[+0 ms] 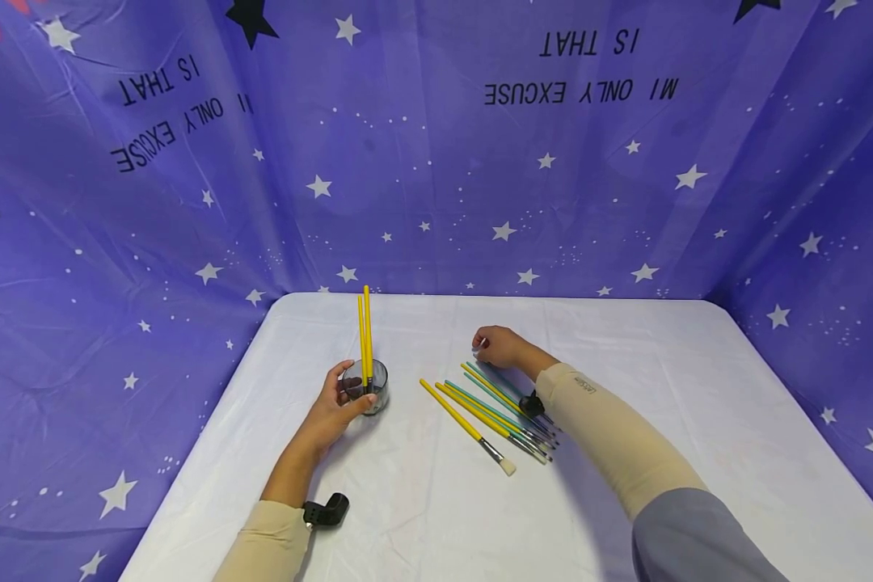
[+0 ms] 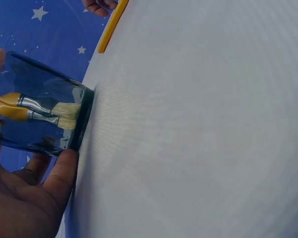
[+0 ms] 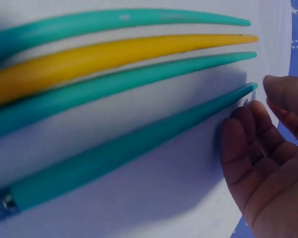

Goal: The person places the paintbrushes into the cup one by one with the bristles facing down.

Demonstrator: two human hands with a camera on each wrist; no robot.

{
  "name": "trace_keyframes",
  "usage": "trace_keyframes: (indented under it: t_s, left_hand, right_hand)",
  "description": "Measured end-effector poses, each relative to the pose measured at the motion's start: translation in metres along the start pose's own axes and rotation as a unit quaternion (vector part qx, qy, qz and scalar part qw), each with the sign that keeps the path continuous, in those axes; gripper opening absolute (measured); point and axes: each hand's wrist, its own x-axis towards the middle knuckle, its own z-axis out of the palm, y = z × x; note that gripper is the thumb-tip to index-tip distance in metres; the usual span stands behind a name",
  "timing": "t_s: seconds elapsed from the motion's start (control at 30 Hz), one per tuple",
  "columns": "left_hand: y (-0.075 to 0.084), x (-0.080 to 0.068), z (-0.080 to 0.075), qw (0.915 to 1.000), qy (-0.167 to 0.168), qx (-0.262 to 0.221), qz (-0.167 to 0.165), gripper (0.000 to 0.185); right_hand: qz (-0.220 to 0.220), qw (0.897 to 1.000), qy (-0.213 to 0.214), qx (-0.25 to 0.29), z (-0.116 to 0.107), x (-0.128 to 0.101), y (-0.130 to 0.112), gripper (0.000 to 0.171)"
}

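Observation:
A clear glass cup (image 1: 380,394) stands on the table at left of centre, gripped round its side by my left hand (image 1: 332,414). Two yellow-handled paintbrushes (image 1: 367,335) lean upright in it; the left wrist view shows their pale bristles (image 2: 67,116) at the cup's bottom. My right hand (image 1: 499,346) is at the far end of a loose row of brushes. Its fingers are loosely bent, with thumb and fingertips apart around the handle tip of a teal paintbrush (image 3: 134,148). In the right wrist view, a yellow paintbrush (image 3: 124,57) lies between other teal ones.
Several yellow and teal brushes (image 1: 480,408) lie slanted on the white tabletop (image 1: 407,509), bristles toward me, partly under my right wrist. One wide yellow paintbrush (image 1: 461,420) lies apart on their left. A purple starry cloth (image 1: 436,162) hangs behind and at both sides.

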Motion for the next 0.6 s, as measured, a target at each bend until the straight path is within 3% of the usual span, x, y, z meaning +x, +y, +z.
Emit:
trace_keyframes:
  t_s: [0.23, 0.6]
  left_hand:
    - [0.0018, -0.0006, 0.0011, 1.0000, 0.002, -0.003, 0.001, 0.083]
    - [0.0000, 0.0003, -0.0008, 1.0000, -0.001, -0.005, -0.001, 0.084]
  right_hand:
    - [-0.006, 0.999, -0.024, -0.037, 0.0010, 0.0014, 0.0006, 0.016]
    - [-0.013, 0.998, -0.021, -0.052, 0.0056, 0.0029, 0.0011, 0.018]
